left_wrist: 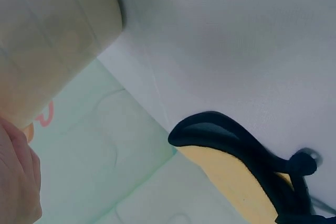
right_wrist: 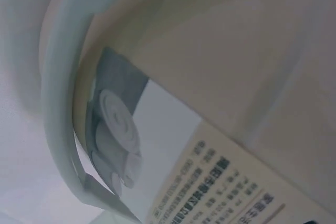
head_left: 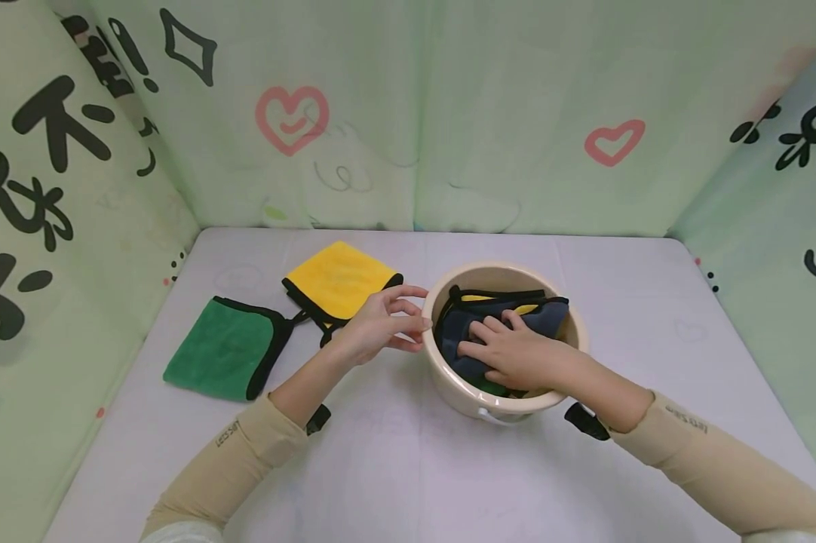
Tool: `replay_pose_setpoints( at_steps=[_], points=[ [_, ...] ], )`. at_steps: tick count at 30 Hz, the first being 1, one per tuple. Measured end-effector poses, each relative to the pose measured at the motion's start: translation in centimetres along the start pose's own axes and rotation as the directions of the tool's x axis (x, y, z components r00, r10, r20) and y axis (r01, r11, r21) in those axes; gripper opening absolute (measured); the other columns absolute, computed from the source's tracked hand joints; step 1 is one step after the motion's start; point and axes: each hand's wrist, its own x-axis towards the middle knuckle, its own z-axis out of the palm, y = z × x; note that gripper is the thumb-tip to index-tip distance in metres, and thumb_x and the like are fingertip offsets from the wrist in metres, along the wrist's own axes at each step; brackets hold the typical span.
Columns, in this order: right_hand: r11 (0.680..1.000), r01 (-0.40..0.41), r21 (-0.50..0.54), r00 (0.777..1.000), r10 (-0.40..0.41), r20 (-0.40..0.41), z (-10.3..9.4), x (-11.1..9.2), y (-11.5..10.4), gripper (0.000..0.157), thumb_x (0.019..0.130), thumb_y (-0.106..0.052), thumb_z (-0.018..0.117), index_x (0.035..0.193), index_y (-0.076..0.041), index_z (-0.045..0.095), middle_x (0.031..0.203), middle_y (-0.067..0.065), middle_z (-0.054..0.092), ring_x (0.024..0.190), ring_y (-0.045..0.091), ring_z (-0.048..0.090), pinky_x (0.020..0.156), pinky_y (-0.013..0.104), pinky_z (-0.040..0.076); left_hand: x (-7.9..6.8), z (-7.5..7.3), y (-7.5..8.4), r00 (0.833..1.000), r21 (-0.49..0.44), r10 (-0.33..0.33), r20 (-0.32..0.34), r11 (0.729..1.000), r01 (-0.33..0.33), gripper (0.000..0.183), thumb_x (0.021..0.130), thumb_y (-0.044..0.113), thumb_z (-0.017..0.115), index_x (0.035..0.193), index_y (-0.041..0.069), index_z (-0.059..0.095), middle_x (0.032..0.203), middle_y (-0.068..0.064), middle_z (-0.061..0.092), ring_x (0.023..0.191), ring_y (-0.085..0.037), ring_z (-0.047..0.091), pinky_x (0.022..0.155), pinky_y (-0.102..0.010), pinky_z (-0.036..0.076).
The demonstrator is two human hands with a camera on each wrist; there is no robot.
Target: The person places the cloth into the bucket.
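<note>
A cream bucket [head_left: 442, 377] stands on the table, with dark navy cloths [head_left: 458, 324] bunched inside it that show yellow and green parts and black edging. My right hand [head_left: 516, 354] reaches into the bucket from the right and presses on the cloths with spread, slightly bent fingers. At the bucket's left rim, the fingertips of my left hand [head_left: 384, 324] touch the outer wall, holding nothing. Left of the bucket lie a folded yellow cloth [head_left: 340, 279] and a folded green cloth [head_left: 221, 351], both with black edging and loops. The right wrist view shows only the bucket's side.
A pale handle [right_wrist: 58, 103] hangs down the bucket's near side, beside a printed label [right_wrist: 173, 156]. The white-covered table [head_left: 408, 483] is walled by green curtains [head_left: 503, 90] at the back and sides.
</note>
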Motion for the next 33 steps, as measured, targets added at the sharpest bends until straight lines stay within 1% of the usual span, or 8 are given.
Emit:
replay_pose_setpoints(
  at_steps=[9,15,19,22,27,30,32,33],
  points=[
    [0.999,0.017,0.036,0.996,-0.019,0.082,0.0,0.1,-0.1,0.039,0.087,-0.023,0.060,0.123,-0.018,0.046,0.119,0.009,0.043,0.111,0.028,0.039,0.096,0.059,0.031,0.1,0.0,-0.1,1.000,-0.002,-0.006,-0.011,1.000,0.006,0.048,0.081,0.007,0.068,0.125,0.014,0.049,0.092,-0.010,0.057,0.064,-0.019,0.064,0.065,-0.033,0.056],
    [0.999,0.011,0.045,0.998,-0.014,0.067,0.0,0.0,-0.1,0.039,0.085,-0.023,0.062,0.121,-0.018,0.046,0.117,0.008,0.043,0.111,0.029,0.040,0.096,0.060,0.030,0.0,0.0,0.0,1.000,0.003,-0.006,-0.014,1.000,0.006,0.049,0.081,0.007,0.068,0.126,0.014,0.049,0.092,-0.010,0.058,0.064,-0.019,0.064,0.065,-0.033,0.056],
    [0.999,0.008,0.050,1.000,-0.009,0.009,-0.2,0.0,-0.1,0.040,0.081,-0.026,0.065,0.117,-0.022,0.049,0.114,0.006,0.043,0.110,0.028,0.040,0.095,0.061,0.028,0.0,0.0,0.0,1.000,0.001,-0.011,-0.014,1.000,0.011,0.049,0.081,0.007,0.068,0.125,0.014,0.049,0.093,-0.010,0.058,0.064,-0.019,0.064,0.065,-0.033,0.056],
    [0.998,0.004,0.063,0.998,0.000,-0.056,-0.8,-0.4,0.1,0.042,0.077,-0.029,0.068,0.114,-0.025,0.050,0.113,0.002,0.044,0.110,0.025,0.041,0.095,0.060,0.027,0.0,0.1,0.0,1.000,-0.003,-0.013,-0.015,1.000,0.013,0.048,0.081,0.007,0.068,0.125,0.014,0.049,0.093,-0.011,0.058,0.063,-0.019,0.064,0.065,-0.033,0.056],
    [0.987,-0.027,0.158,0.985,0.053,-0.163,-2.6,-2.1,0.8,0.044,0.077,-0.034,0.069,0.116,-0.024,0.052,0.115,0.000,0.046,0.112,0.022,0.040,0.094,0.056,0.022,0.0,0.1,0.0,1.000,-0.007,-0.015,-0.018,1.000,0.015,0.048,0.081,0.006,0.068,0.125,0.014,0.050,0.093,-0.011,0.058,0.063,-0.019,0.064,0.065,-0.033,0.056],
    [0.965,-0.065,0.253,0.966,0.125,-0.228,-3.6,-3.5,1.8,0.043,0.080,-0.033,0.067,0.118,-0.020,0.051,0.117,0.001,0.047,0.112,0.022,0.041,0.092,0.054,0.021,0.0,0.1,0.1,1.000,-0.010,-0.017,-0.021,1.000,0.017,0.048,0.081,0.006,0.068,0.125,0.014,0.050,0.092,-0.011,0.058,0.062,-0.019,0.064,0.064,-0.032,0.056],
    [0.935,-0.087,0.345,0.938,0.193,-0.288,-4.0,-4.5,2.7,0.043,0.082,-0.028,0.067,0.120,-0.015,0.050,0.118,0.003,0.048,0.111,0.023,0.042,0.089,0.051,0.022,0.0,0.1,0.1,1.000,-0.012,-0.016,-0.022,1.000,0.015,0.048,0.081,0.005,0.068,0.125,0.013,0.050,0.092,-0.011,0.058,0.062,-0.019,0.064,0.064,-0.032,0.056],
    [0.913,-0.094,0.397,0.918,0.234,-0.320,-4.1,-5.0,3.1,0.043,0.083,-0.024,0.067,0.121,-0.012,0.049,0.118,0.005,0.049,0.110,0.023,0.043,0.089,0.049,0.024,0.0,0.1,0.1,1.000,-0.013,-0.017,-0.020,1.000,0.017,0.048,0.081,0.005,0.067,0.125,0.013,0.050,0.092,-0.011,0.057,0.062,-0.019,0.063,0.064,-0.032,0.056]
  ],
)
